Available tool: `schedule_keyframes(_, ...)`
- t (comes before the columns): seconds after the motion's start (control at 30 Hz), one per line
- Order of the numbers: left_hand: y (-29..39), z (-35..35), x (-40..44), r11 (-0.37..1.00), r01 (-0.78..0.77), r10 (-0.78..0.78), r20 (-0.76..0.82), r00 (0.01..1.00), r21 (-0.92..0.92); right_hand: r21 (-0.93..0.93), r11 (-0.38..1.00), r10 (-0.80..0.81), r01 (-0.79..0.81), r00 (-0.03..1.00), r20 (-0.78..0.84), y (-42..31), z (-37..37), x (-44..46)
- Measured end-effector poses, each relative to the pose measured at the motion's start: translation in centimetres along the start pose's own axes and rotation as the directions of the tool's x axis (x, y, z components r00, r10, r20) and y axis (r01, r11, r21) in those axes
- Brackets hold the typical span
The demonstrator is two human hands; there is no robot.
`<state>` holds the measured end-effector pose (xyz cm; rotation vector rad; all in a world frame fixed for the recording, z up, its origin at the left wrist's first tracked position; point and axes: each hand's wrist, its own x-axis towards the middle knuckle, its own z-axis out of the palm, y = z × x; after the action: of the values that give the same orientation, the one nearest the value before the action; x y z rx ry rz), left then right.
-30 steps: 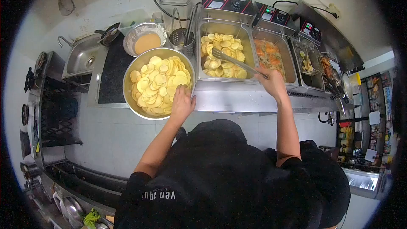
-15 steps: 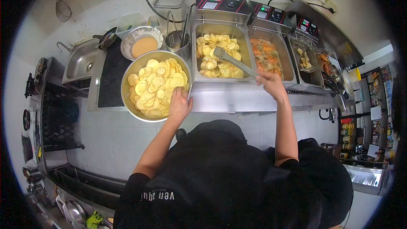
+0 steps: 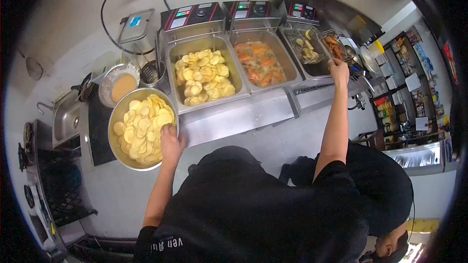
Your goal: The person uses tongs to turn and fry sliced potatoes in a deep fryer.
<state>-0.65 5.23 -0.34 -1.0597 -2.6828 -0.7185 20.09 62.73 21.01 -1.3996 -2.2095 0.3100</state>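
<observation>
At the left of the head view, a large metal bowl (image 3: 119, 158) is filled with pale round potato slices (image 3: 141, 129). My left hand (image 3: 172, 145) is at its near right rim, thumb outside and fingers curled inside, against the slices. More slices lie in the oil of the left fryer (image 3: 234, 85), between my hands. My right hand (image 3: 340, 72) reaches far right, closed, beside the right fryer (image 3: 318, 70) and its wire basket (image 3: 319, 58). Whatever it grips is hidden. Orange-red pieces (image 3: 263, 63) fry in bubbling oil in the middle fryer (image 3: 294, 75).
A batter bowl (image 3: 106, 87) and a perforated metal holder (image 3: 150, 73) stand behind the potatoes. Browned food (image 3: 334, 46) and utensils crowd the far right. Another person in black (image 3: 380, 180) bends close at my right. A sink (image 3: 67, 122) is at far left.
My right hand has moved right, from over the middle fryer to the right one; the grey tongs it held no longer show. My left hand stays at the bowl. The view has shifted right.
</observation>
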Motion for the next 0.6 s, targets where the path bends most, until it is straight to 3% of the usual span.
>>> schedule_keyframes(0.2, -0.1, 0.5, -0.2, 0.998, 0.049, -0.05, 0.012, 0.999, 0.048, -0.158, 0.987, 0.023, -0.027, 0.999, -0.03, 3.5, 0.6, 5.1)
schedule_keyframes(0.27, -0.1, 0.3, -0.3, 0.999, 0.025, -0.024, -0.019, 1.0, 0.035, -0.101, 0.995, 0.001, -0.014, 0.992, -0.125, 3.5, 0.3, 4.8)
schedule_keyframes(0.37, 0.7, -0.7, 0.0, 0.998, 0.062, -0.062, 0.031, 0.998, 0.007, 0.008, 1.0, -0.004, 0.005, 0.996, -0.084, -1.2, -1.9, 1.0)
schedule_keyframes(0.47, 0.6, -0.5, 0.0, 0.998, 0.054, -0.055, 0.011, 0.998, 0.041, 0.137, 0.955, -0.284, 0.264, 0.947, 0.153, -5.3, -1.4, -3.5)
schedule_keyframes(0.57, 0.4, -0.1, -0.2, 0.998, 0.048, -0.047, -0.021, 0.999, 0.038, 0.269, 0.809, -0.587, 0.523, 0.699, 0.408, -11.5, 1.0, -11.2)
schedule_keyframes(0.6, 0.5, -0.2, -0.1, 0.998, 0.057, -0.056, -0.016, 0.998, 0.035, 0.261, 0.808, -0.576, 0.528, 0.621, 0.532, -12.0, 3.3, -12.6)
